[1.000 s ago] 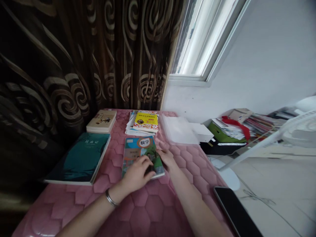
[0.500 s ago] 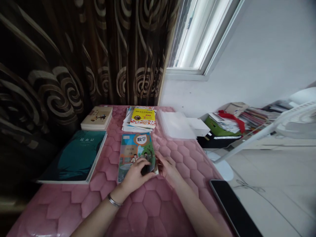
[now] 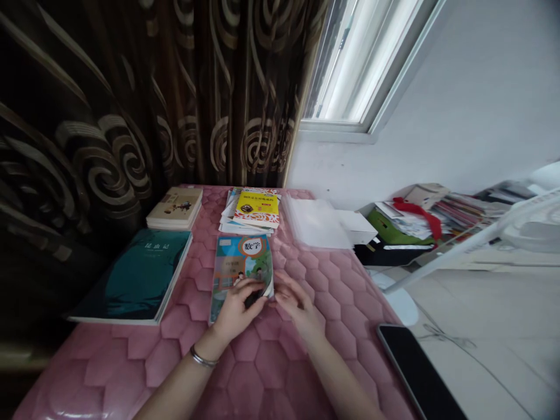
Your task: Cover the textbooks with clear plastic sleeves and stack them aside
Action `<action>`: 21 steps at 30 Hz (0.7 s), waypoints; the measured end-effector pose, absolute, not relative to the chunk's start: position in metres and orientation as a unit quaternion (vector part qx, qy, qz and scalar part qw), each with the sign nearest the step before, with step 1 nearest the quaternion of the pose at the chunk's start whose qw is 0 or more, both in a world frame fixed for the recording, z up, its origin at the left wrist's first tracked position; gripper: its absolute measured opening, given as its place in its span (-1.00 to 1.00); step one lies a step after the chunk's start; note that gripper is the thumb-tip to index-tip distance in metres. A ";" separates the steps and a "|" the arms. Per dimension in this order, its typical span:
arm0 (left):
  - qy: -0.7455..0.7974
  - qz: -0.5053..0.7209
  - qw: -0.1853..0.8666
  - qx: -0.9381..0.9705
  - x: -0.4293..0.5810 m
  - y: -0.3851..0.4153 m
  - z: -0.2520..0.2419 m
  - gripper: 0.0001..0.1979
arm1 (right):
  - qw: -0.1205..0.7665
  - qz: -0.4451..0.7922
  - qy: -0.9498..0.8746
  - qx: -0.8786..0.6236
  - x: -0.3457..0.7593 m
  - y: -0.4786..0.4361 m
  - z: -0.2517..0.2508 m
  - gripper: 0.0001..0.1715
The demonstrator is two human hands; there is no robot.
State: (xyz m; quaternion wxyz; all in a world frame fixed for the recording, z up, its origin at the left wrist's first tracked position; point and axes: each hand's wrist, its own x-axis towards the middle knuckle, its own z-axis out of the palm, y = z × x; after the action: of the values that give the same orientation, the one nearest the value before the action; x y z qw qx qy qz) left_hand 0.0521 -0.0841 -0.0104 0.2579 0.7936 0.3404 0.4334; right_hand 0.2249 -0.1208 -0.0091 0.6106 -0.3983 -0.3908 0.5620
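Note:
A colourful textbook (image 3: 240, 267) with an orange title patch lies on the pink quilted surface (image 3: 271, 361). My left hand (image 3: 235, 312), a bracelet at its wrist, grips the book's near right corner, which is bent up. My right hand (image 3: 297, 302) lies just right of that corner with its fingers spread, touching the book's edge.
A teal book (image 3: 135, 280) lies at the left, a beige book (image 3: 175, 207) behind it. A stack topped by a yellow booklet (image 3: 256, 209) sits at the back, clear plastic sleeves (image 3: 317, 224) beside it. A dark phone (image 3: 420, 373) lies at the right edge. Curtain behind, clutter at right.
My left hand has curled round the textbook's near right corner and lifted it off the surface. My right hand has slid back a little toward me, beside the corner.

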 end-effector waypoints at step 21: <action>0.340 0.420 0.318 0.779 0.052 -0.084 -0.013 -0.75 | 0.578 0.397 -0.491 -0.516 0.215 -0.120 -0.018 -0.63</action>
State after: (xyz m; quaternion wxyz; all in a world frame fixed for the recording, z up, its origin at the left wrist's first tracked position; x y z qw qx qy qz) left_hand 0.0517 -0.0841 -0.0125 0.3177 0.7792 0.3397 0.4201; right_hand 0.2148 -0.1199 -0.0176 0.5784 -0.5162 -0.4912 0.3970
